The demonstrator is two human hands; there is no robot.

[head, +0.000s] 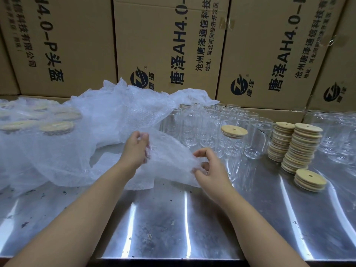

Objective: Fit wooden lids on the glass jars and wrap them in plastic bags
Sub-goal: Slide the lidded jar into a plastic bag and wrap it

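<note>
Both hands hold a clear bubble-wrap bag [167,157] above the metal table. My left hand [136,147] grips its upper left edge, and my right hand [207,167] pinches its right edge. Behind the bag stand several empty glass jars [208,124]. One jar [232,145] carries a wooden lid [234,131] with a hole in its middle. To the right rise two stacks of wooden lids [300,143], and a short stack [310,180] lies in front of them.
A loose heap of bubble wrap [107,112] covers the table's left, with wrapped, lidded jars [55,128] showing through it. More glass jars [337,135] stand at far right. Printed cardboard boxes [169,45] form a wall behind. The steel tabletop [163,224] spreads in front.
</note>
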